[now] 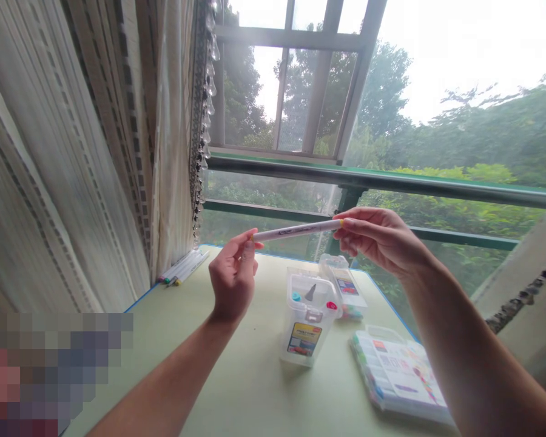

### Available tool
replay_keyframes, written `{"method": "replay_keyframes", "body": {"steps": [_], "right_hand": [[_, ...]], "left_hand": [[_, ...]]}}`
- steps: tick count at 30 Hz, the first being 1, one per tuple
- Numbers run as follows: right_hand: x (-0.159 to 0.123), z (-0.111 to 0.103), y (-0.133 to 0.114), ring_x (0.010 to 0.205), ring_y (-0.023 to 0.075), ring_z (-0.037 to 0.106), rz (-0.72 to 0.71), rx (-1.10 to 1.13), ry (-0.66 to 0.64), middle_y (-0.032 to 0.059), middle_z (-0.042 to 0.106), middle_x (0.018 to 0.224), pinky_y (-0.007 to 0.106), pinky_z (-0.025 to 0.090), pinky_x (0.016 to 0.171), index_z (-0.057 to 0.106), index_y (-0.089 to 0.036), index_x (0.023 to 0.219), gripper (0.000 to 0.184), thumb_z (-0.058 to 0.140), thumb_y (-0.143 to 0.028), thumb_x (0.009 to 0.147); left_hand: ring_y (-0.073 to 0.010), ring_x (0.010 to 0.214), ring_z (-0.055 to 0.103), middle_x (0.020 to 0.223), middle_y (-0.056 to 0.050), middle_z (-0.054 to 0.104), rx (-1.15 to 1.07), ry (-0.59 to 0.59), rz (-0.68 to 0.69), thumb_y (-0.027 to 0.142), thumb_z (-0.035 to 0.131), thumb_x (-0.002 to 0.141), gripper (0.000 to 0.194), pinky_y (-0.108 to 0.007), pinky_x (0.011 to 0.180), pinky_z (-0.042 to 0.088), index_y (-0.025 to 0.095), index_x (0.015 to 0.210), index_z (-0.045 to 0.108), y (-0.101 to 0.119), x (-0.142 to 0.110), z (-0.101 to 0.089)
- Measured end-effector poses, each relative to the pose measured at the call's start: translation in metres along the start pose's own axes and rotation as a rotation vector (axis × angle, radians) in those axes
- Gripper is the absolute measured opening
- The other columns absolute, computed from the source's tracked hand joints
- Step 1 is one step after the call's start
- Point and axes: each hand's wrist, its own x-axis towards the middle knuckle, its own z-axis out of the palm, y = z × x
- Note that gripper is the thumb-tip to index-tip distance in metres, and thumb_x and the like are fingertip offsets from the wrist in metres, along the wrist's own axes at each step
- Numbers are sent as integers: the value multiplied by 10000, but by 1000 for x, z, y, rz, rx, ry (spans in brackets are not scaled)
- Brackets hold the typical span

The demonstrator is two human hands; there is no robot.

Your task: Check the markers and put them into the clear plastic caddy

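A white marker pen (298, 230) with yellow ends is held level in the air above the table. My left hand (235, 270) pinches its left end between thumb and fingers. At the other end, my right hand (380, 238) grips the yellow tip with thumb and forefinger. Below the pen stands an open clear plastic box (306, 321) with a yellow label, holding a few markers, one with a grey end, one blue, one red. Close behind it, a second clear box (348, 291) is tipped on its side with coloured pieces at its near end.
Several white markers (184, 267) lie at the table's far left by the curtain (173, 139). A flat case of coloured markers (398, 373) rests at the right, partly behind my forearm. The pale green table (246, 376) meets a window railing (273, 170). The lower left is pixelated.
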Motion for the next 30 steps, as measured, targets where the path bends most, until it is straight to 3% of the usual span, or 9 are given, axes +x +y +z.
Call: {"method": "replay_keyframes", "body": {"steps": [5, 16, 24, 30], "right_hand": [[-1, -2, -3, 467, 141, 658, 26, -12, -13, 48, 737, 610, 222, 507, 410, 784, -146, 814, 291, 948, -341, 671], [-1, -7, -4, 388, 152, 606, 49, 33, -209, 52, 689, 515, 217, 448, 366, 640, -172, 677, 181, 798, -250, 714], [-1, -7, -1, 334, 128, 512, 15, -1, -107, 40, 630, 460, 202, 344, 319, 640, -171, 659, 143, 742, -259, 707], [0, -7, 0, 339, 122, 502, 0, 3, -92, 30, 624, 455, 206, 332, 321, 685, -161, 646, 88, 711, -225, 701]], "left_hand": [[-79, 500, 496, 744, -21, 677, -23, -65, 38, 393, 682, 943, 256, -204, 434, 400, 158, 1034, 732, 2, -3, -2], [-59, 468, 473, 749, 1, 660, -67, -205, 221, 360, 614, 1009, 203, -185, 426, 348, 176, 1058, 684, -7, -11, -6], [-56, 500, 506, 822, -6, 683, -61, -229, 244, 331, 620, 1010, 139, -183, 489, 416, 199, 1051, 634, -13, -13, -8], [-75, 537, 549, 811, -5, 669, -23, -216, 214, 391, 617, 1008, 189, -189, 509, 442, 203, 1027, 601, -14, -14, -8]]}}
